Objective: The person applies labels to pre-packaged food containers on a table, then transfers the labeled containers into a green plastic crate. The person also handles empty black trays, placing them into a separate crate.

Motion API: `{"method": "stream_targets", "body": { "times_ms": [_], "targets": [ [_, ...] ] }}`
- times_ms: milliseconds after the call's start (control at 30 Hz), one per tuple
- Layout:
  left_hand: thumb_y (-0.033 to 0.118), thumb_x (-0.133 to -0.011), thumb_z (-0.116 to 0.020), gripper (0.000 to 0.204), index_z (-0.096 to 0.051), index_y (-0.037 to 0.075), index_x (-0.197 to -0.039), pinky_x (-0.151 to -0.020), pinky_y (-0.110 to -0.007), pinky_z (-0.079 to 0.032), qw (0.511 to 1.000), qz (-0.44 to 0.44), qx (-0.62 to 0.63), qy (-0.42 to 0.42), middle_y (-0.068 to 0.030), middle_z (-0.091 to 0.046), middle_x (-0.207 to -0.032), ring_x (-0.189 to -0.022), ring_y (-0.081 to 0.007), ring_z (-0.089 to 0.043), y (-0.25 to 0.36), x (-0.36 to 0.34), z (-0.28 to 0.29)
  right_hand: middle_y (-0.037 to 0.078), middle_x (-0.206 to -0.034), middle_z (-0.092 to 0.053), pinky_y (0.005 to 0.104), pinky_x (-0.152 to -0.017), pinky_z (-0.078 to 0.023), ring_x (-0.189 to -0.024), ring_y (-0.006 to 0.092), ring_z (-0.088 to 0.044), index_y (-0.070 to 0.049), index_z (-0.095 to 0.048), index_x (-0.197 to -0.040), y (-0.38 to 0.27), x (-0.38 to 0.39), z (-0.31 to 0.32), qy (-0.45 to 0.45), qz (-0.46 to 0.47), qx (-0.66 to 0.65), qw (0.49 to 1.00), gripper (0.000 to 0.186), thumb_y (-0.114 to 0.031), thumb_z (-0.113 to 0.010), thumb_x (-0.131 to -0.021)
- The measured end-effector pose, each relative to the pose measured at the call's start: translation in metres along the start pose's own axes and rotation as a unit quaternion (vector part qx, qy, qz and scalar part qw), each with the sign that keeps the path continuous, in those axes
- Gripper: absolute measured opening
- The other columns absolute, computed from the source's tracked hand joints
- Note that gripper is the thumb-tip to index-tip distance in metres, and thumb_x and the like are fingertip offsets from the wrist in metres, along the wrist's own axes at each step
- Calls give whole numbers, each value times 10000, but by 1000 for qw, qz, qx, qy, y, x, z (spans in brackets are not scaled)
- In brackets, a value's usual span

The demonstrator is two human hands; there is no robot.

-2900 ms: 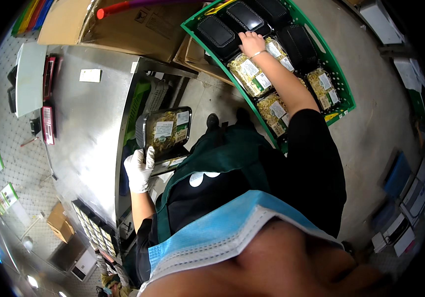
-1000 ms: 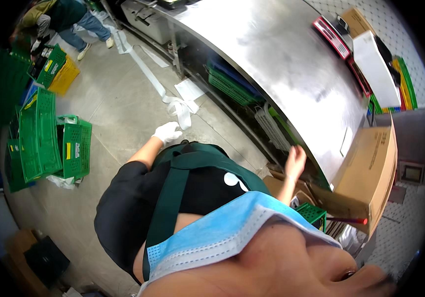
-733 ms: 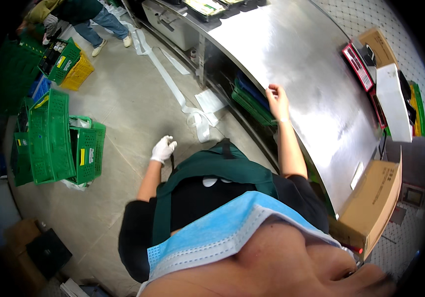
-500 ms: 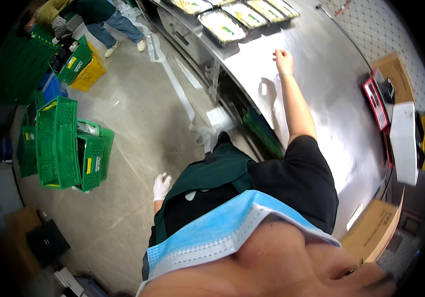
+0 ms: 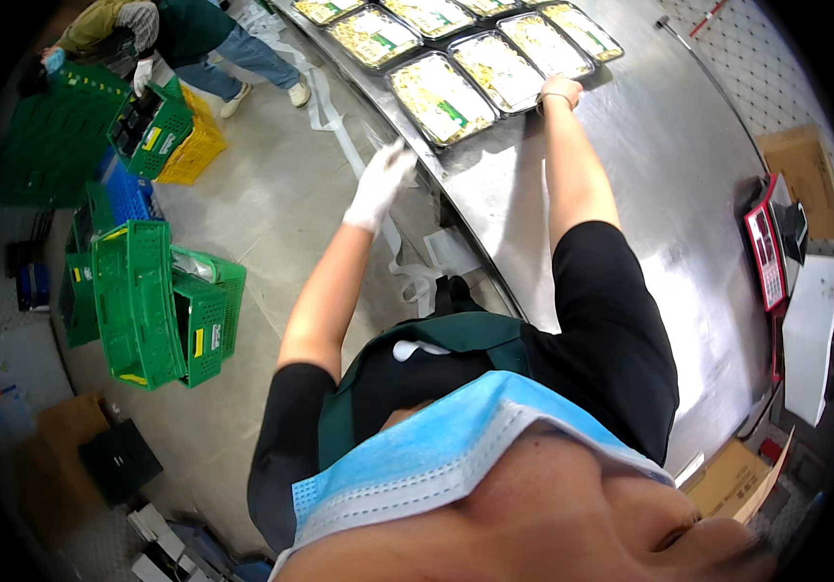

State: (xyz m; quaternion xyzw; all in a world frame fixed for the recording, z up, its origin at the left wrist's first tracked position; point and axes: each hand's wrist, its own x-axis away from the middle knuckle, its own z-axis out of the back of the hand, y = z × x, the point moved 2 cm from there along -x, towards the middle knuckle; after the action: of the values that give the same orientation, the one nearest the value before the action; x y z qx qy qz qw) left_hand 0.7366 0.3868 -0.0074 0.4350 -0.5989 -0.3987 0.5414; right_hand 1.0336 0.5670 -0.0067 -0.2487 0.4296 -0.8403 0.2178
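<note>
Floor [image 5: 194, 427]: grey, with a length of white strip [image 5: 421, 291] trailing over it near the table.
Worktable [image 5: 669, 145]: stainless steel, its bright top stretching ahead and along the worker's right.
Worker [image 5: 611, 301]: black short sleeves, green apron [image 5: 470, 335], pale blue face mask [image 5: 407, 446], both arms reaching forward.
Co-worker [image 5: 198, 24]: stooped some way ahead on the left, in jeans, one white-gloved hand [image 5: 143, 76] at a green crate [image 5: 160, 136] that has black containers in it.
Yellow crate [image 5: 194, 145]: right against that green one.
Green crates nearer by [image 5: 135, 301]: perforated plastic, bunched together on the worker's left.
Cardboard box [image 5: 727, 475]: behind the right elbow, flap standing out.
Weighing scale [image 5: 768, 247]: red-framed, keypad showing, at the table's far side.
Food trays [image 5: 439, 97]: black with clear tops, pale yellowish contents and green-and-white labels, set in rows on the steel; I count four in the nearest row.
Left hand [image 5: 381, 184]: white-gloved, just off the table edge, fingers loosely extended and blurred, nothing held.
Right hand [image 5: 560, 89]: bare, fingers at the near end of the third tray [image 5: 545, 44]; I cannot tell whether they grip it.
Bracelet [image 5: 554, 94]: thin, around the right wrist.
</note>
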Motion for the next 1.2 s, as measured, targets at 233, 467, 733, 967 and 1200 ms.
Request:
{"method": "stream_targets", "body": {
  "times_ms": [233, 467, 733, 967, 1200],
  "targets": [
    [223, -743, -573, 250, -519, 51, -917, -505, -245, -445, 998, 11, 57, -30, -26, -538, -792, -633, -105, -496, -21, -34, -16, 249, -789, -573, 363, -718, -427, -801, 324, -568, 95, -563, -804, 160, 40, 162, 71, 80, 14, 994, 411, -300, -459, -759],
    [109, -759, -505, 426, -373, 29, -1156, -877, -448, -338, 888, 173, 291, -312, -130, -423, -1160, -1039, -295, -418, -97, 94, 31, 232, -806, -563, 339, -680, -416, -776, 324, -552, 58, -532, -866, 364, 238, 404, 240, 42, -25, 970, 392, -316, -454, -782],
    [158, -718, -561, 413, -430, -15, -1069, -672, -355, -477, 857, 338, 19, -389, -126, -513, -997, -837, -247, -522, -154, 187, 77, 196, -646, -552, 465, -593, -420, -649, 374, -535, -57, -434, -761, 409, 564, 470, 317, -127, 284, 896, 246, -302, -448, -761],
    [221, -749, -545, 325, -490, 21, -999, -630, -348, -474, 731, 360, -156, -559, -114, -570, -901, -728, -224, -558, -70, 2, -145, 166, -609, -531, 405, -534, -406, -597, 334, -523, -42, -436, -690, 303, 542, 420, 402, -320, 228, 827, 270, -303, -478, -749],
    [179, -673, -588, 537, -376, -3, -1132, -708, -405, -478, 681, 275, -8, -679, -131, -495, -1054, -905, -263, -522, -95, -85, -273, 150, -566, -502, 403, -504, -389, -568, 335, -506, -52, -405, -706, 240, 464, 419, 527, -154, 446, 706, 288, -326, -455, -780]
  ]
}}
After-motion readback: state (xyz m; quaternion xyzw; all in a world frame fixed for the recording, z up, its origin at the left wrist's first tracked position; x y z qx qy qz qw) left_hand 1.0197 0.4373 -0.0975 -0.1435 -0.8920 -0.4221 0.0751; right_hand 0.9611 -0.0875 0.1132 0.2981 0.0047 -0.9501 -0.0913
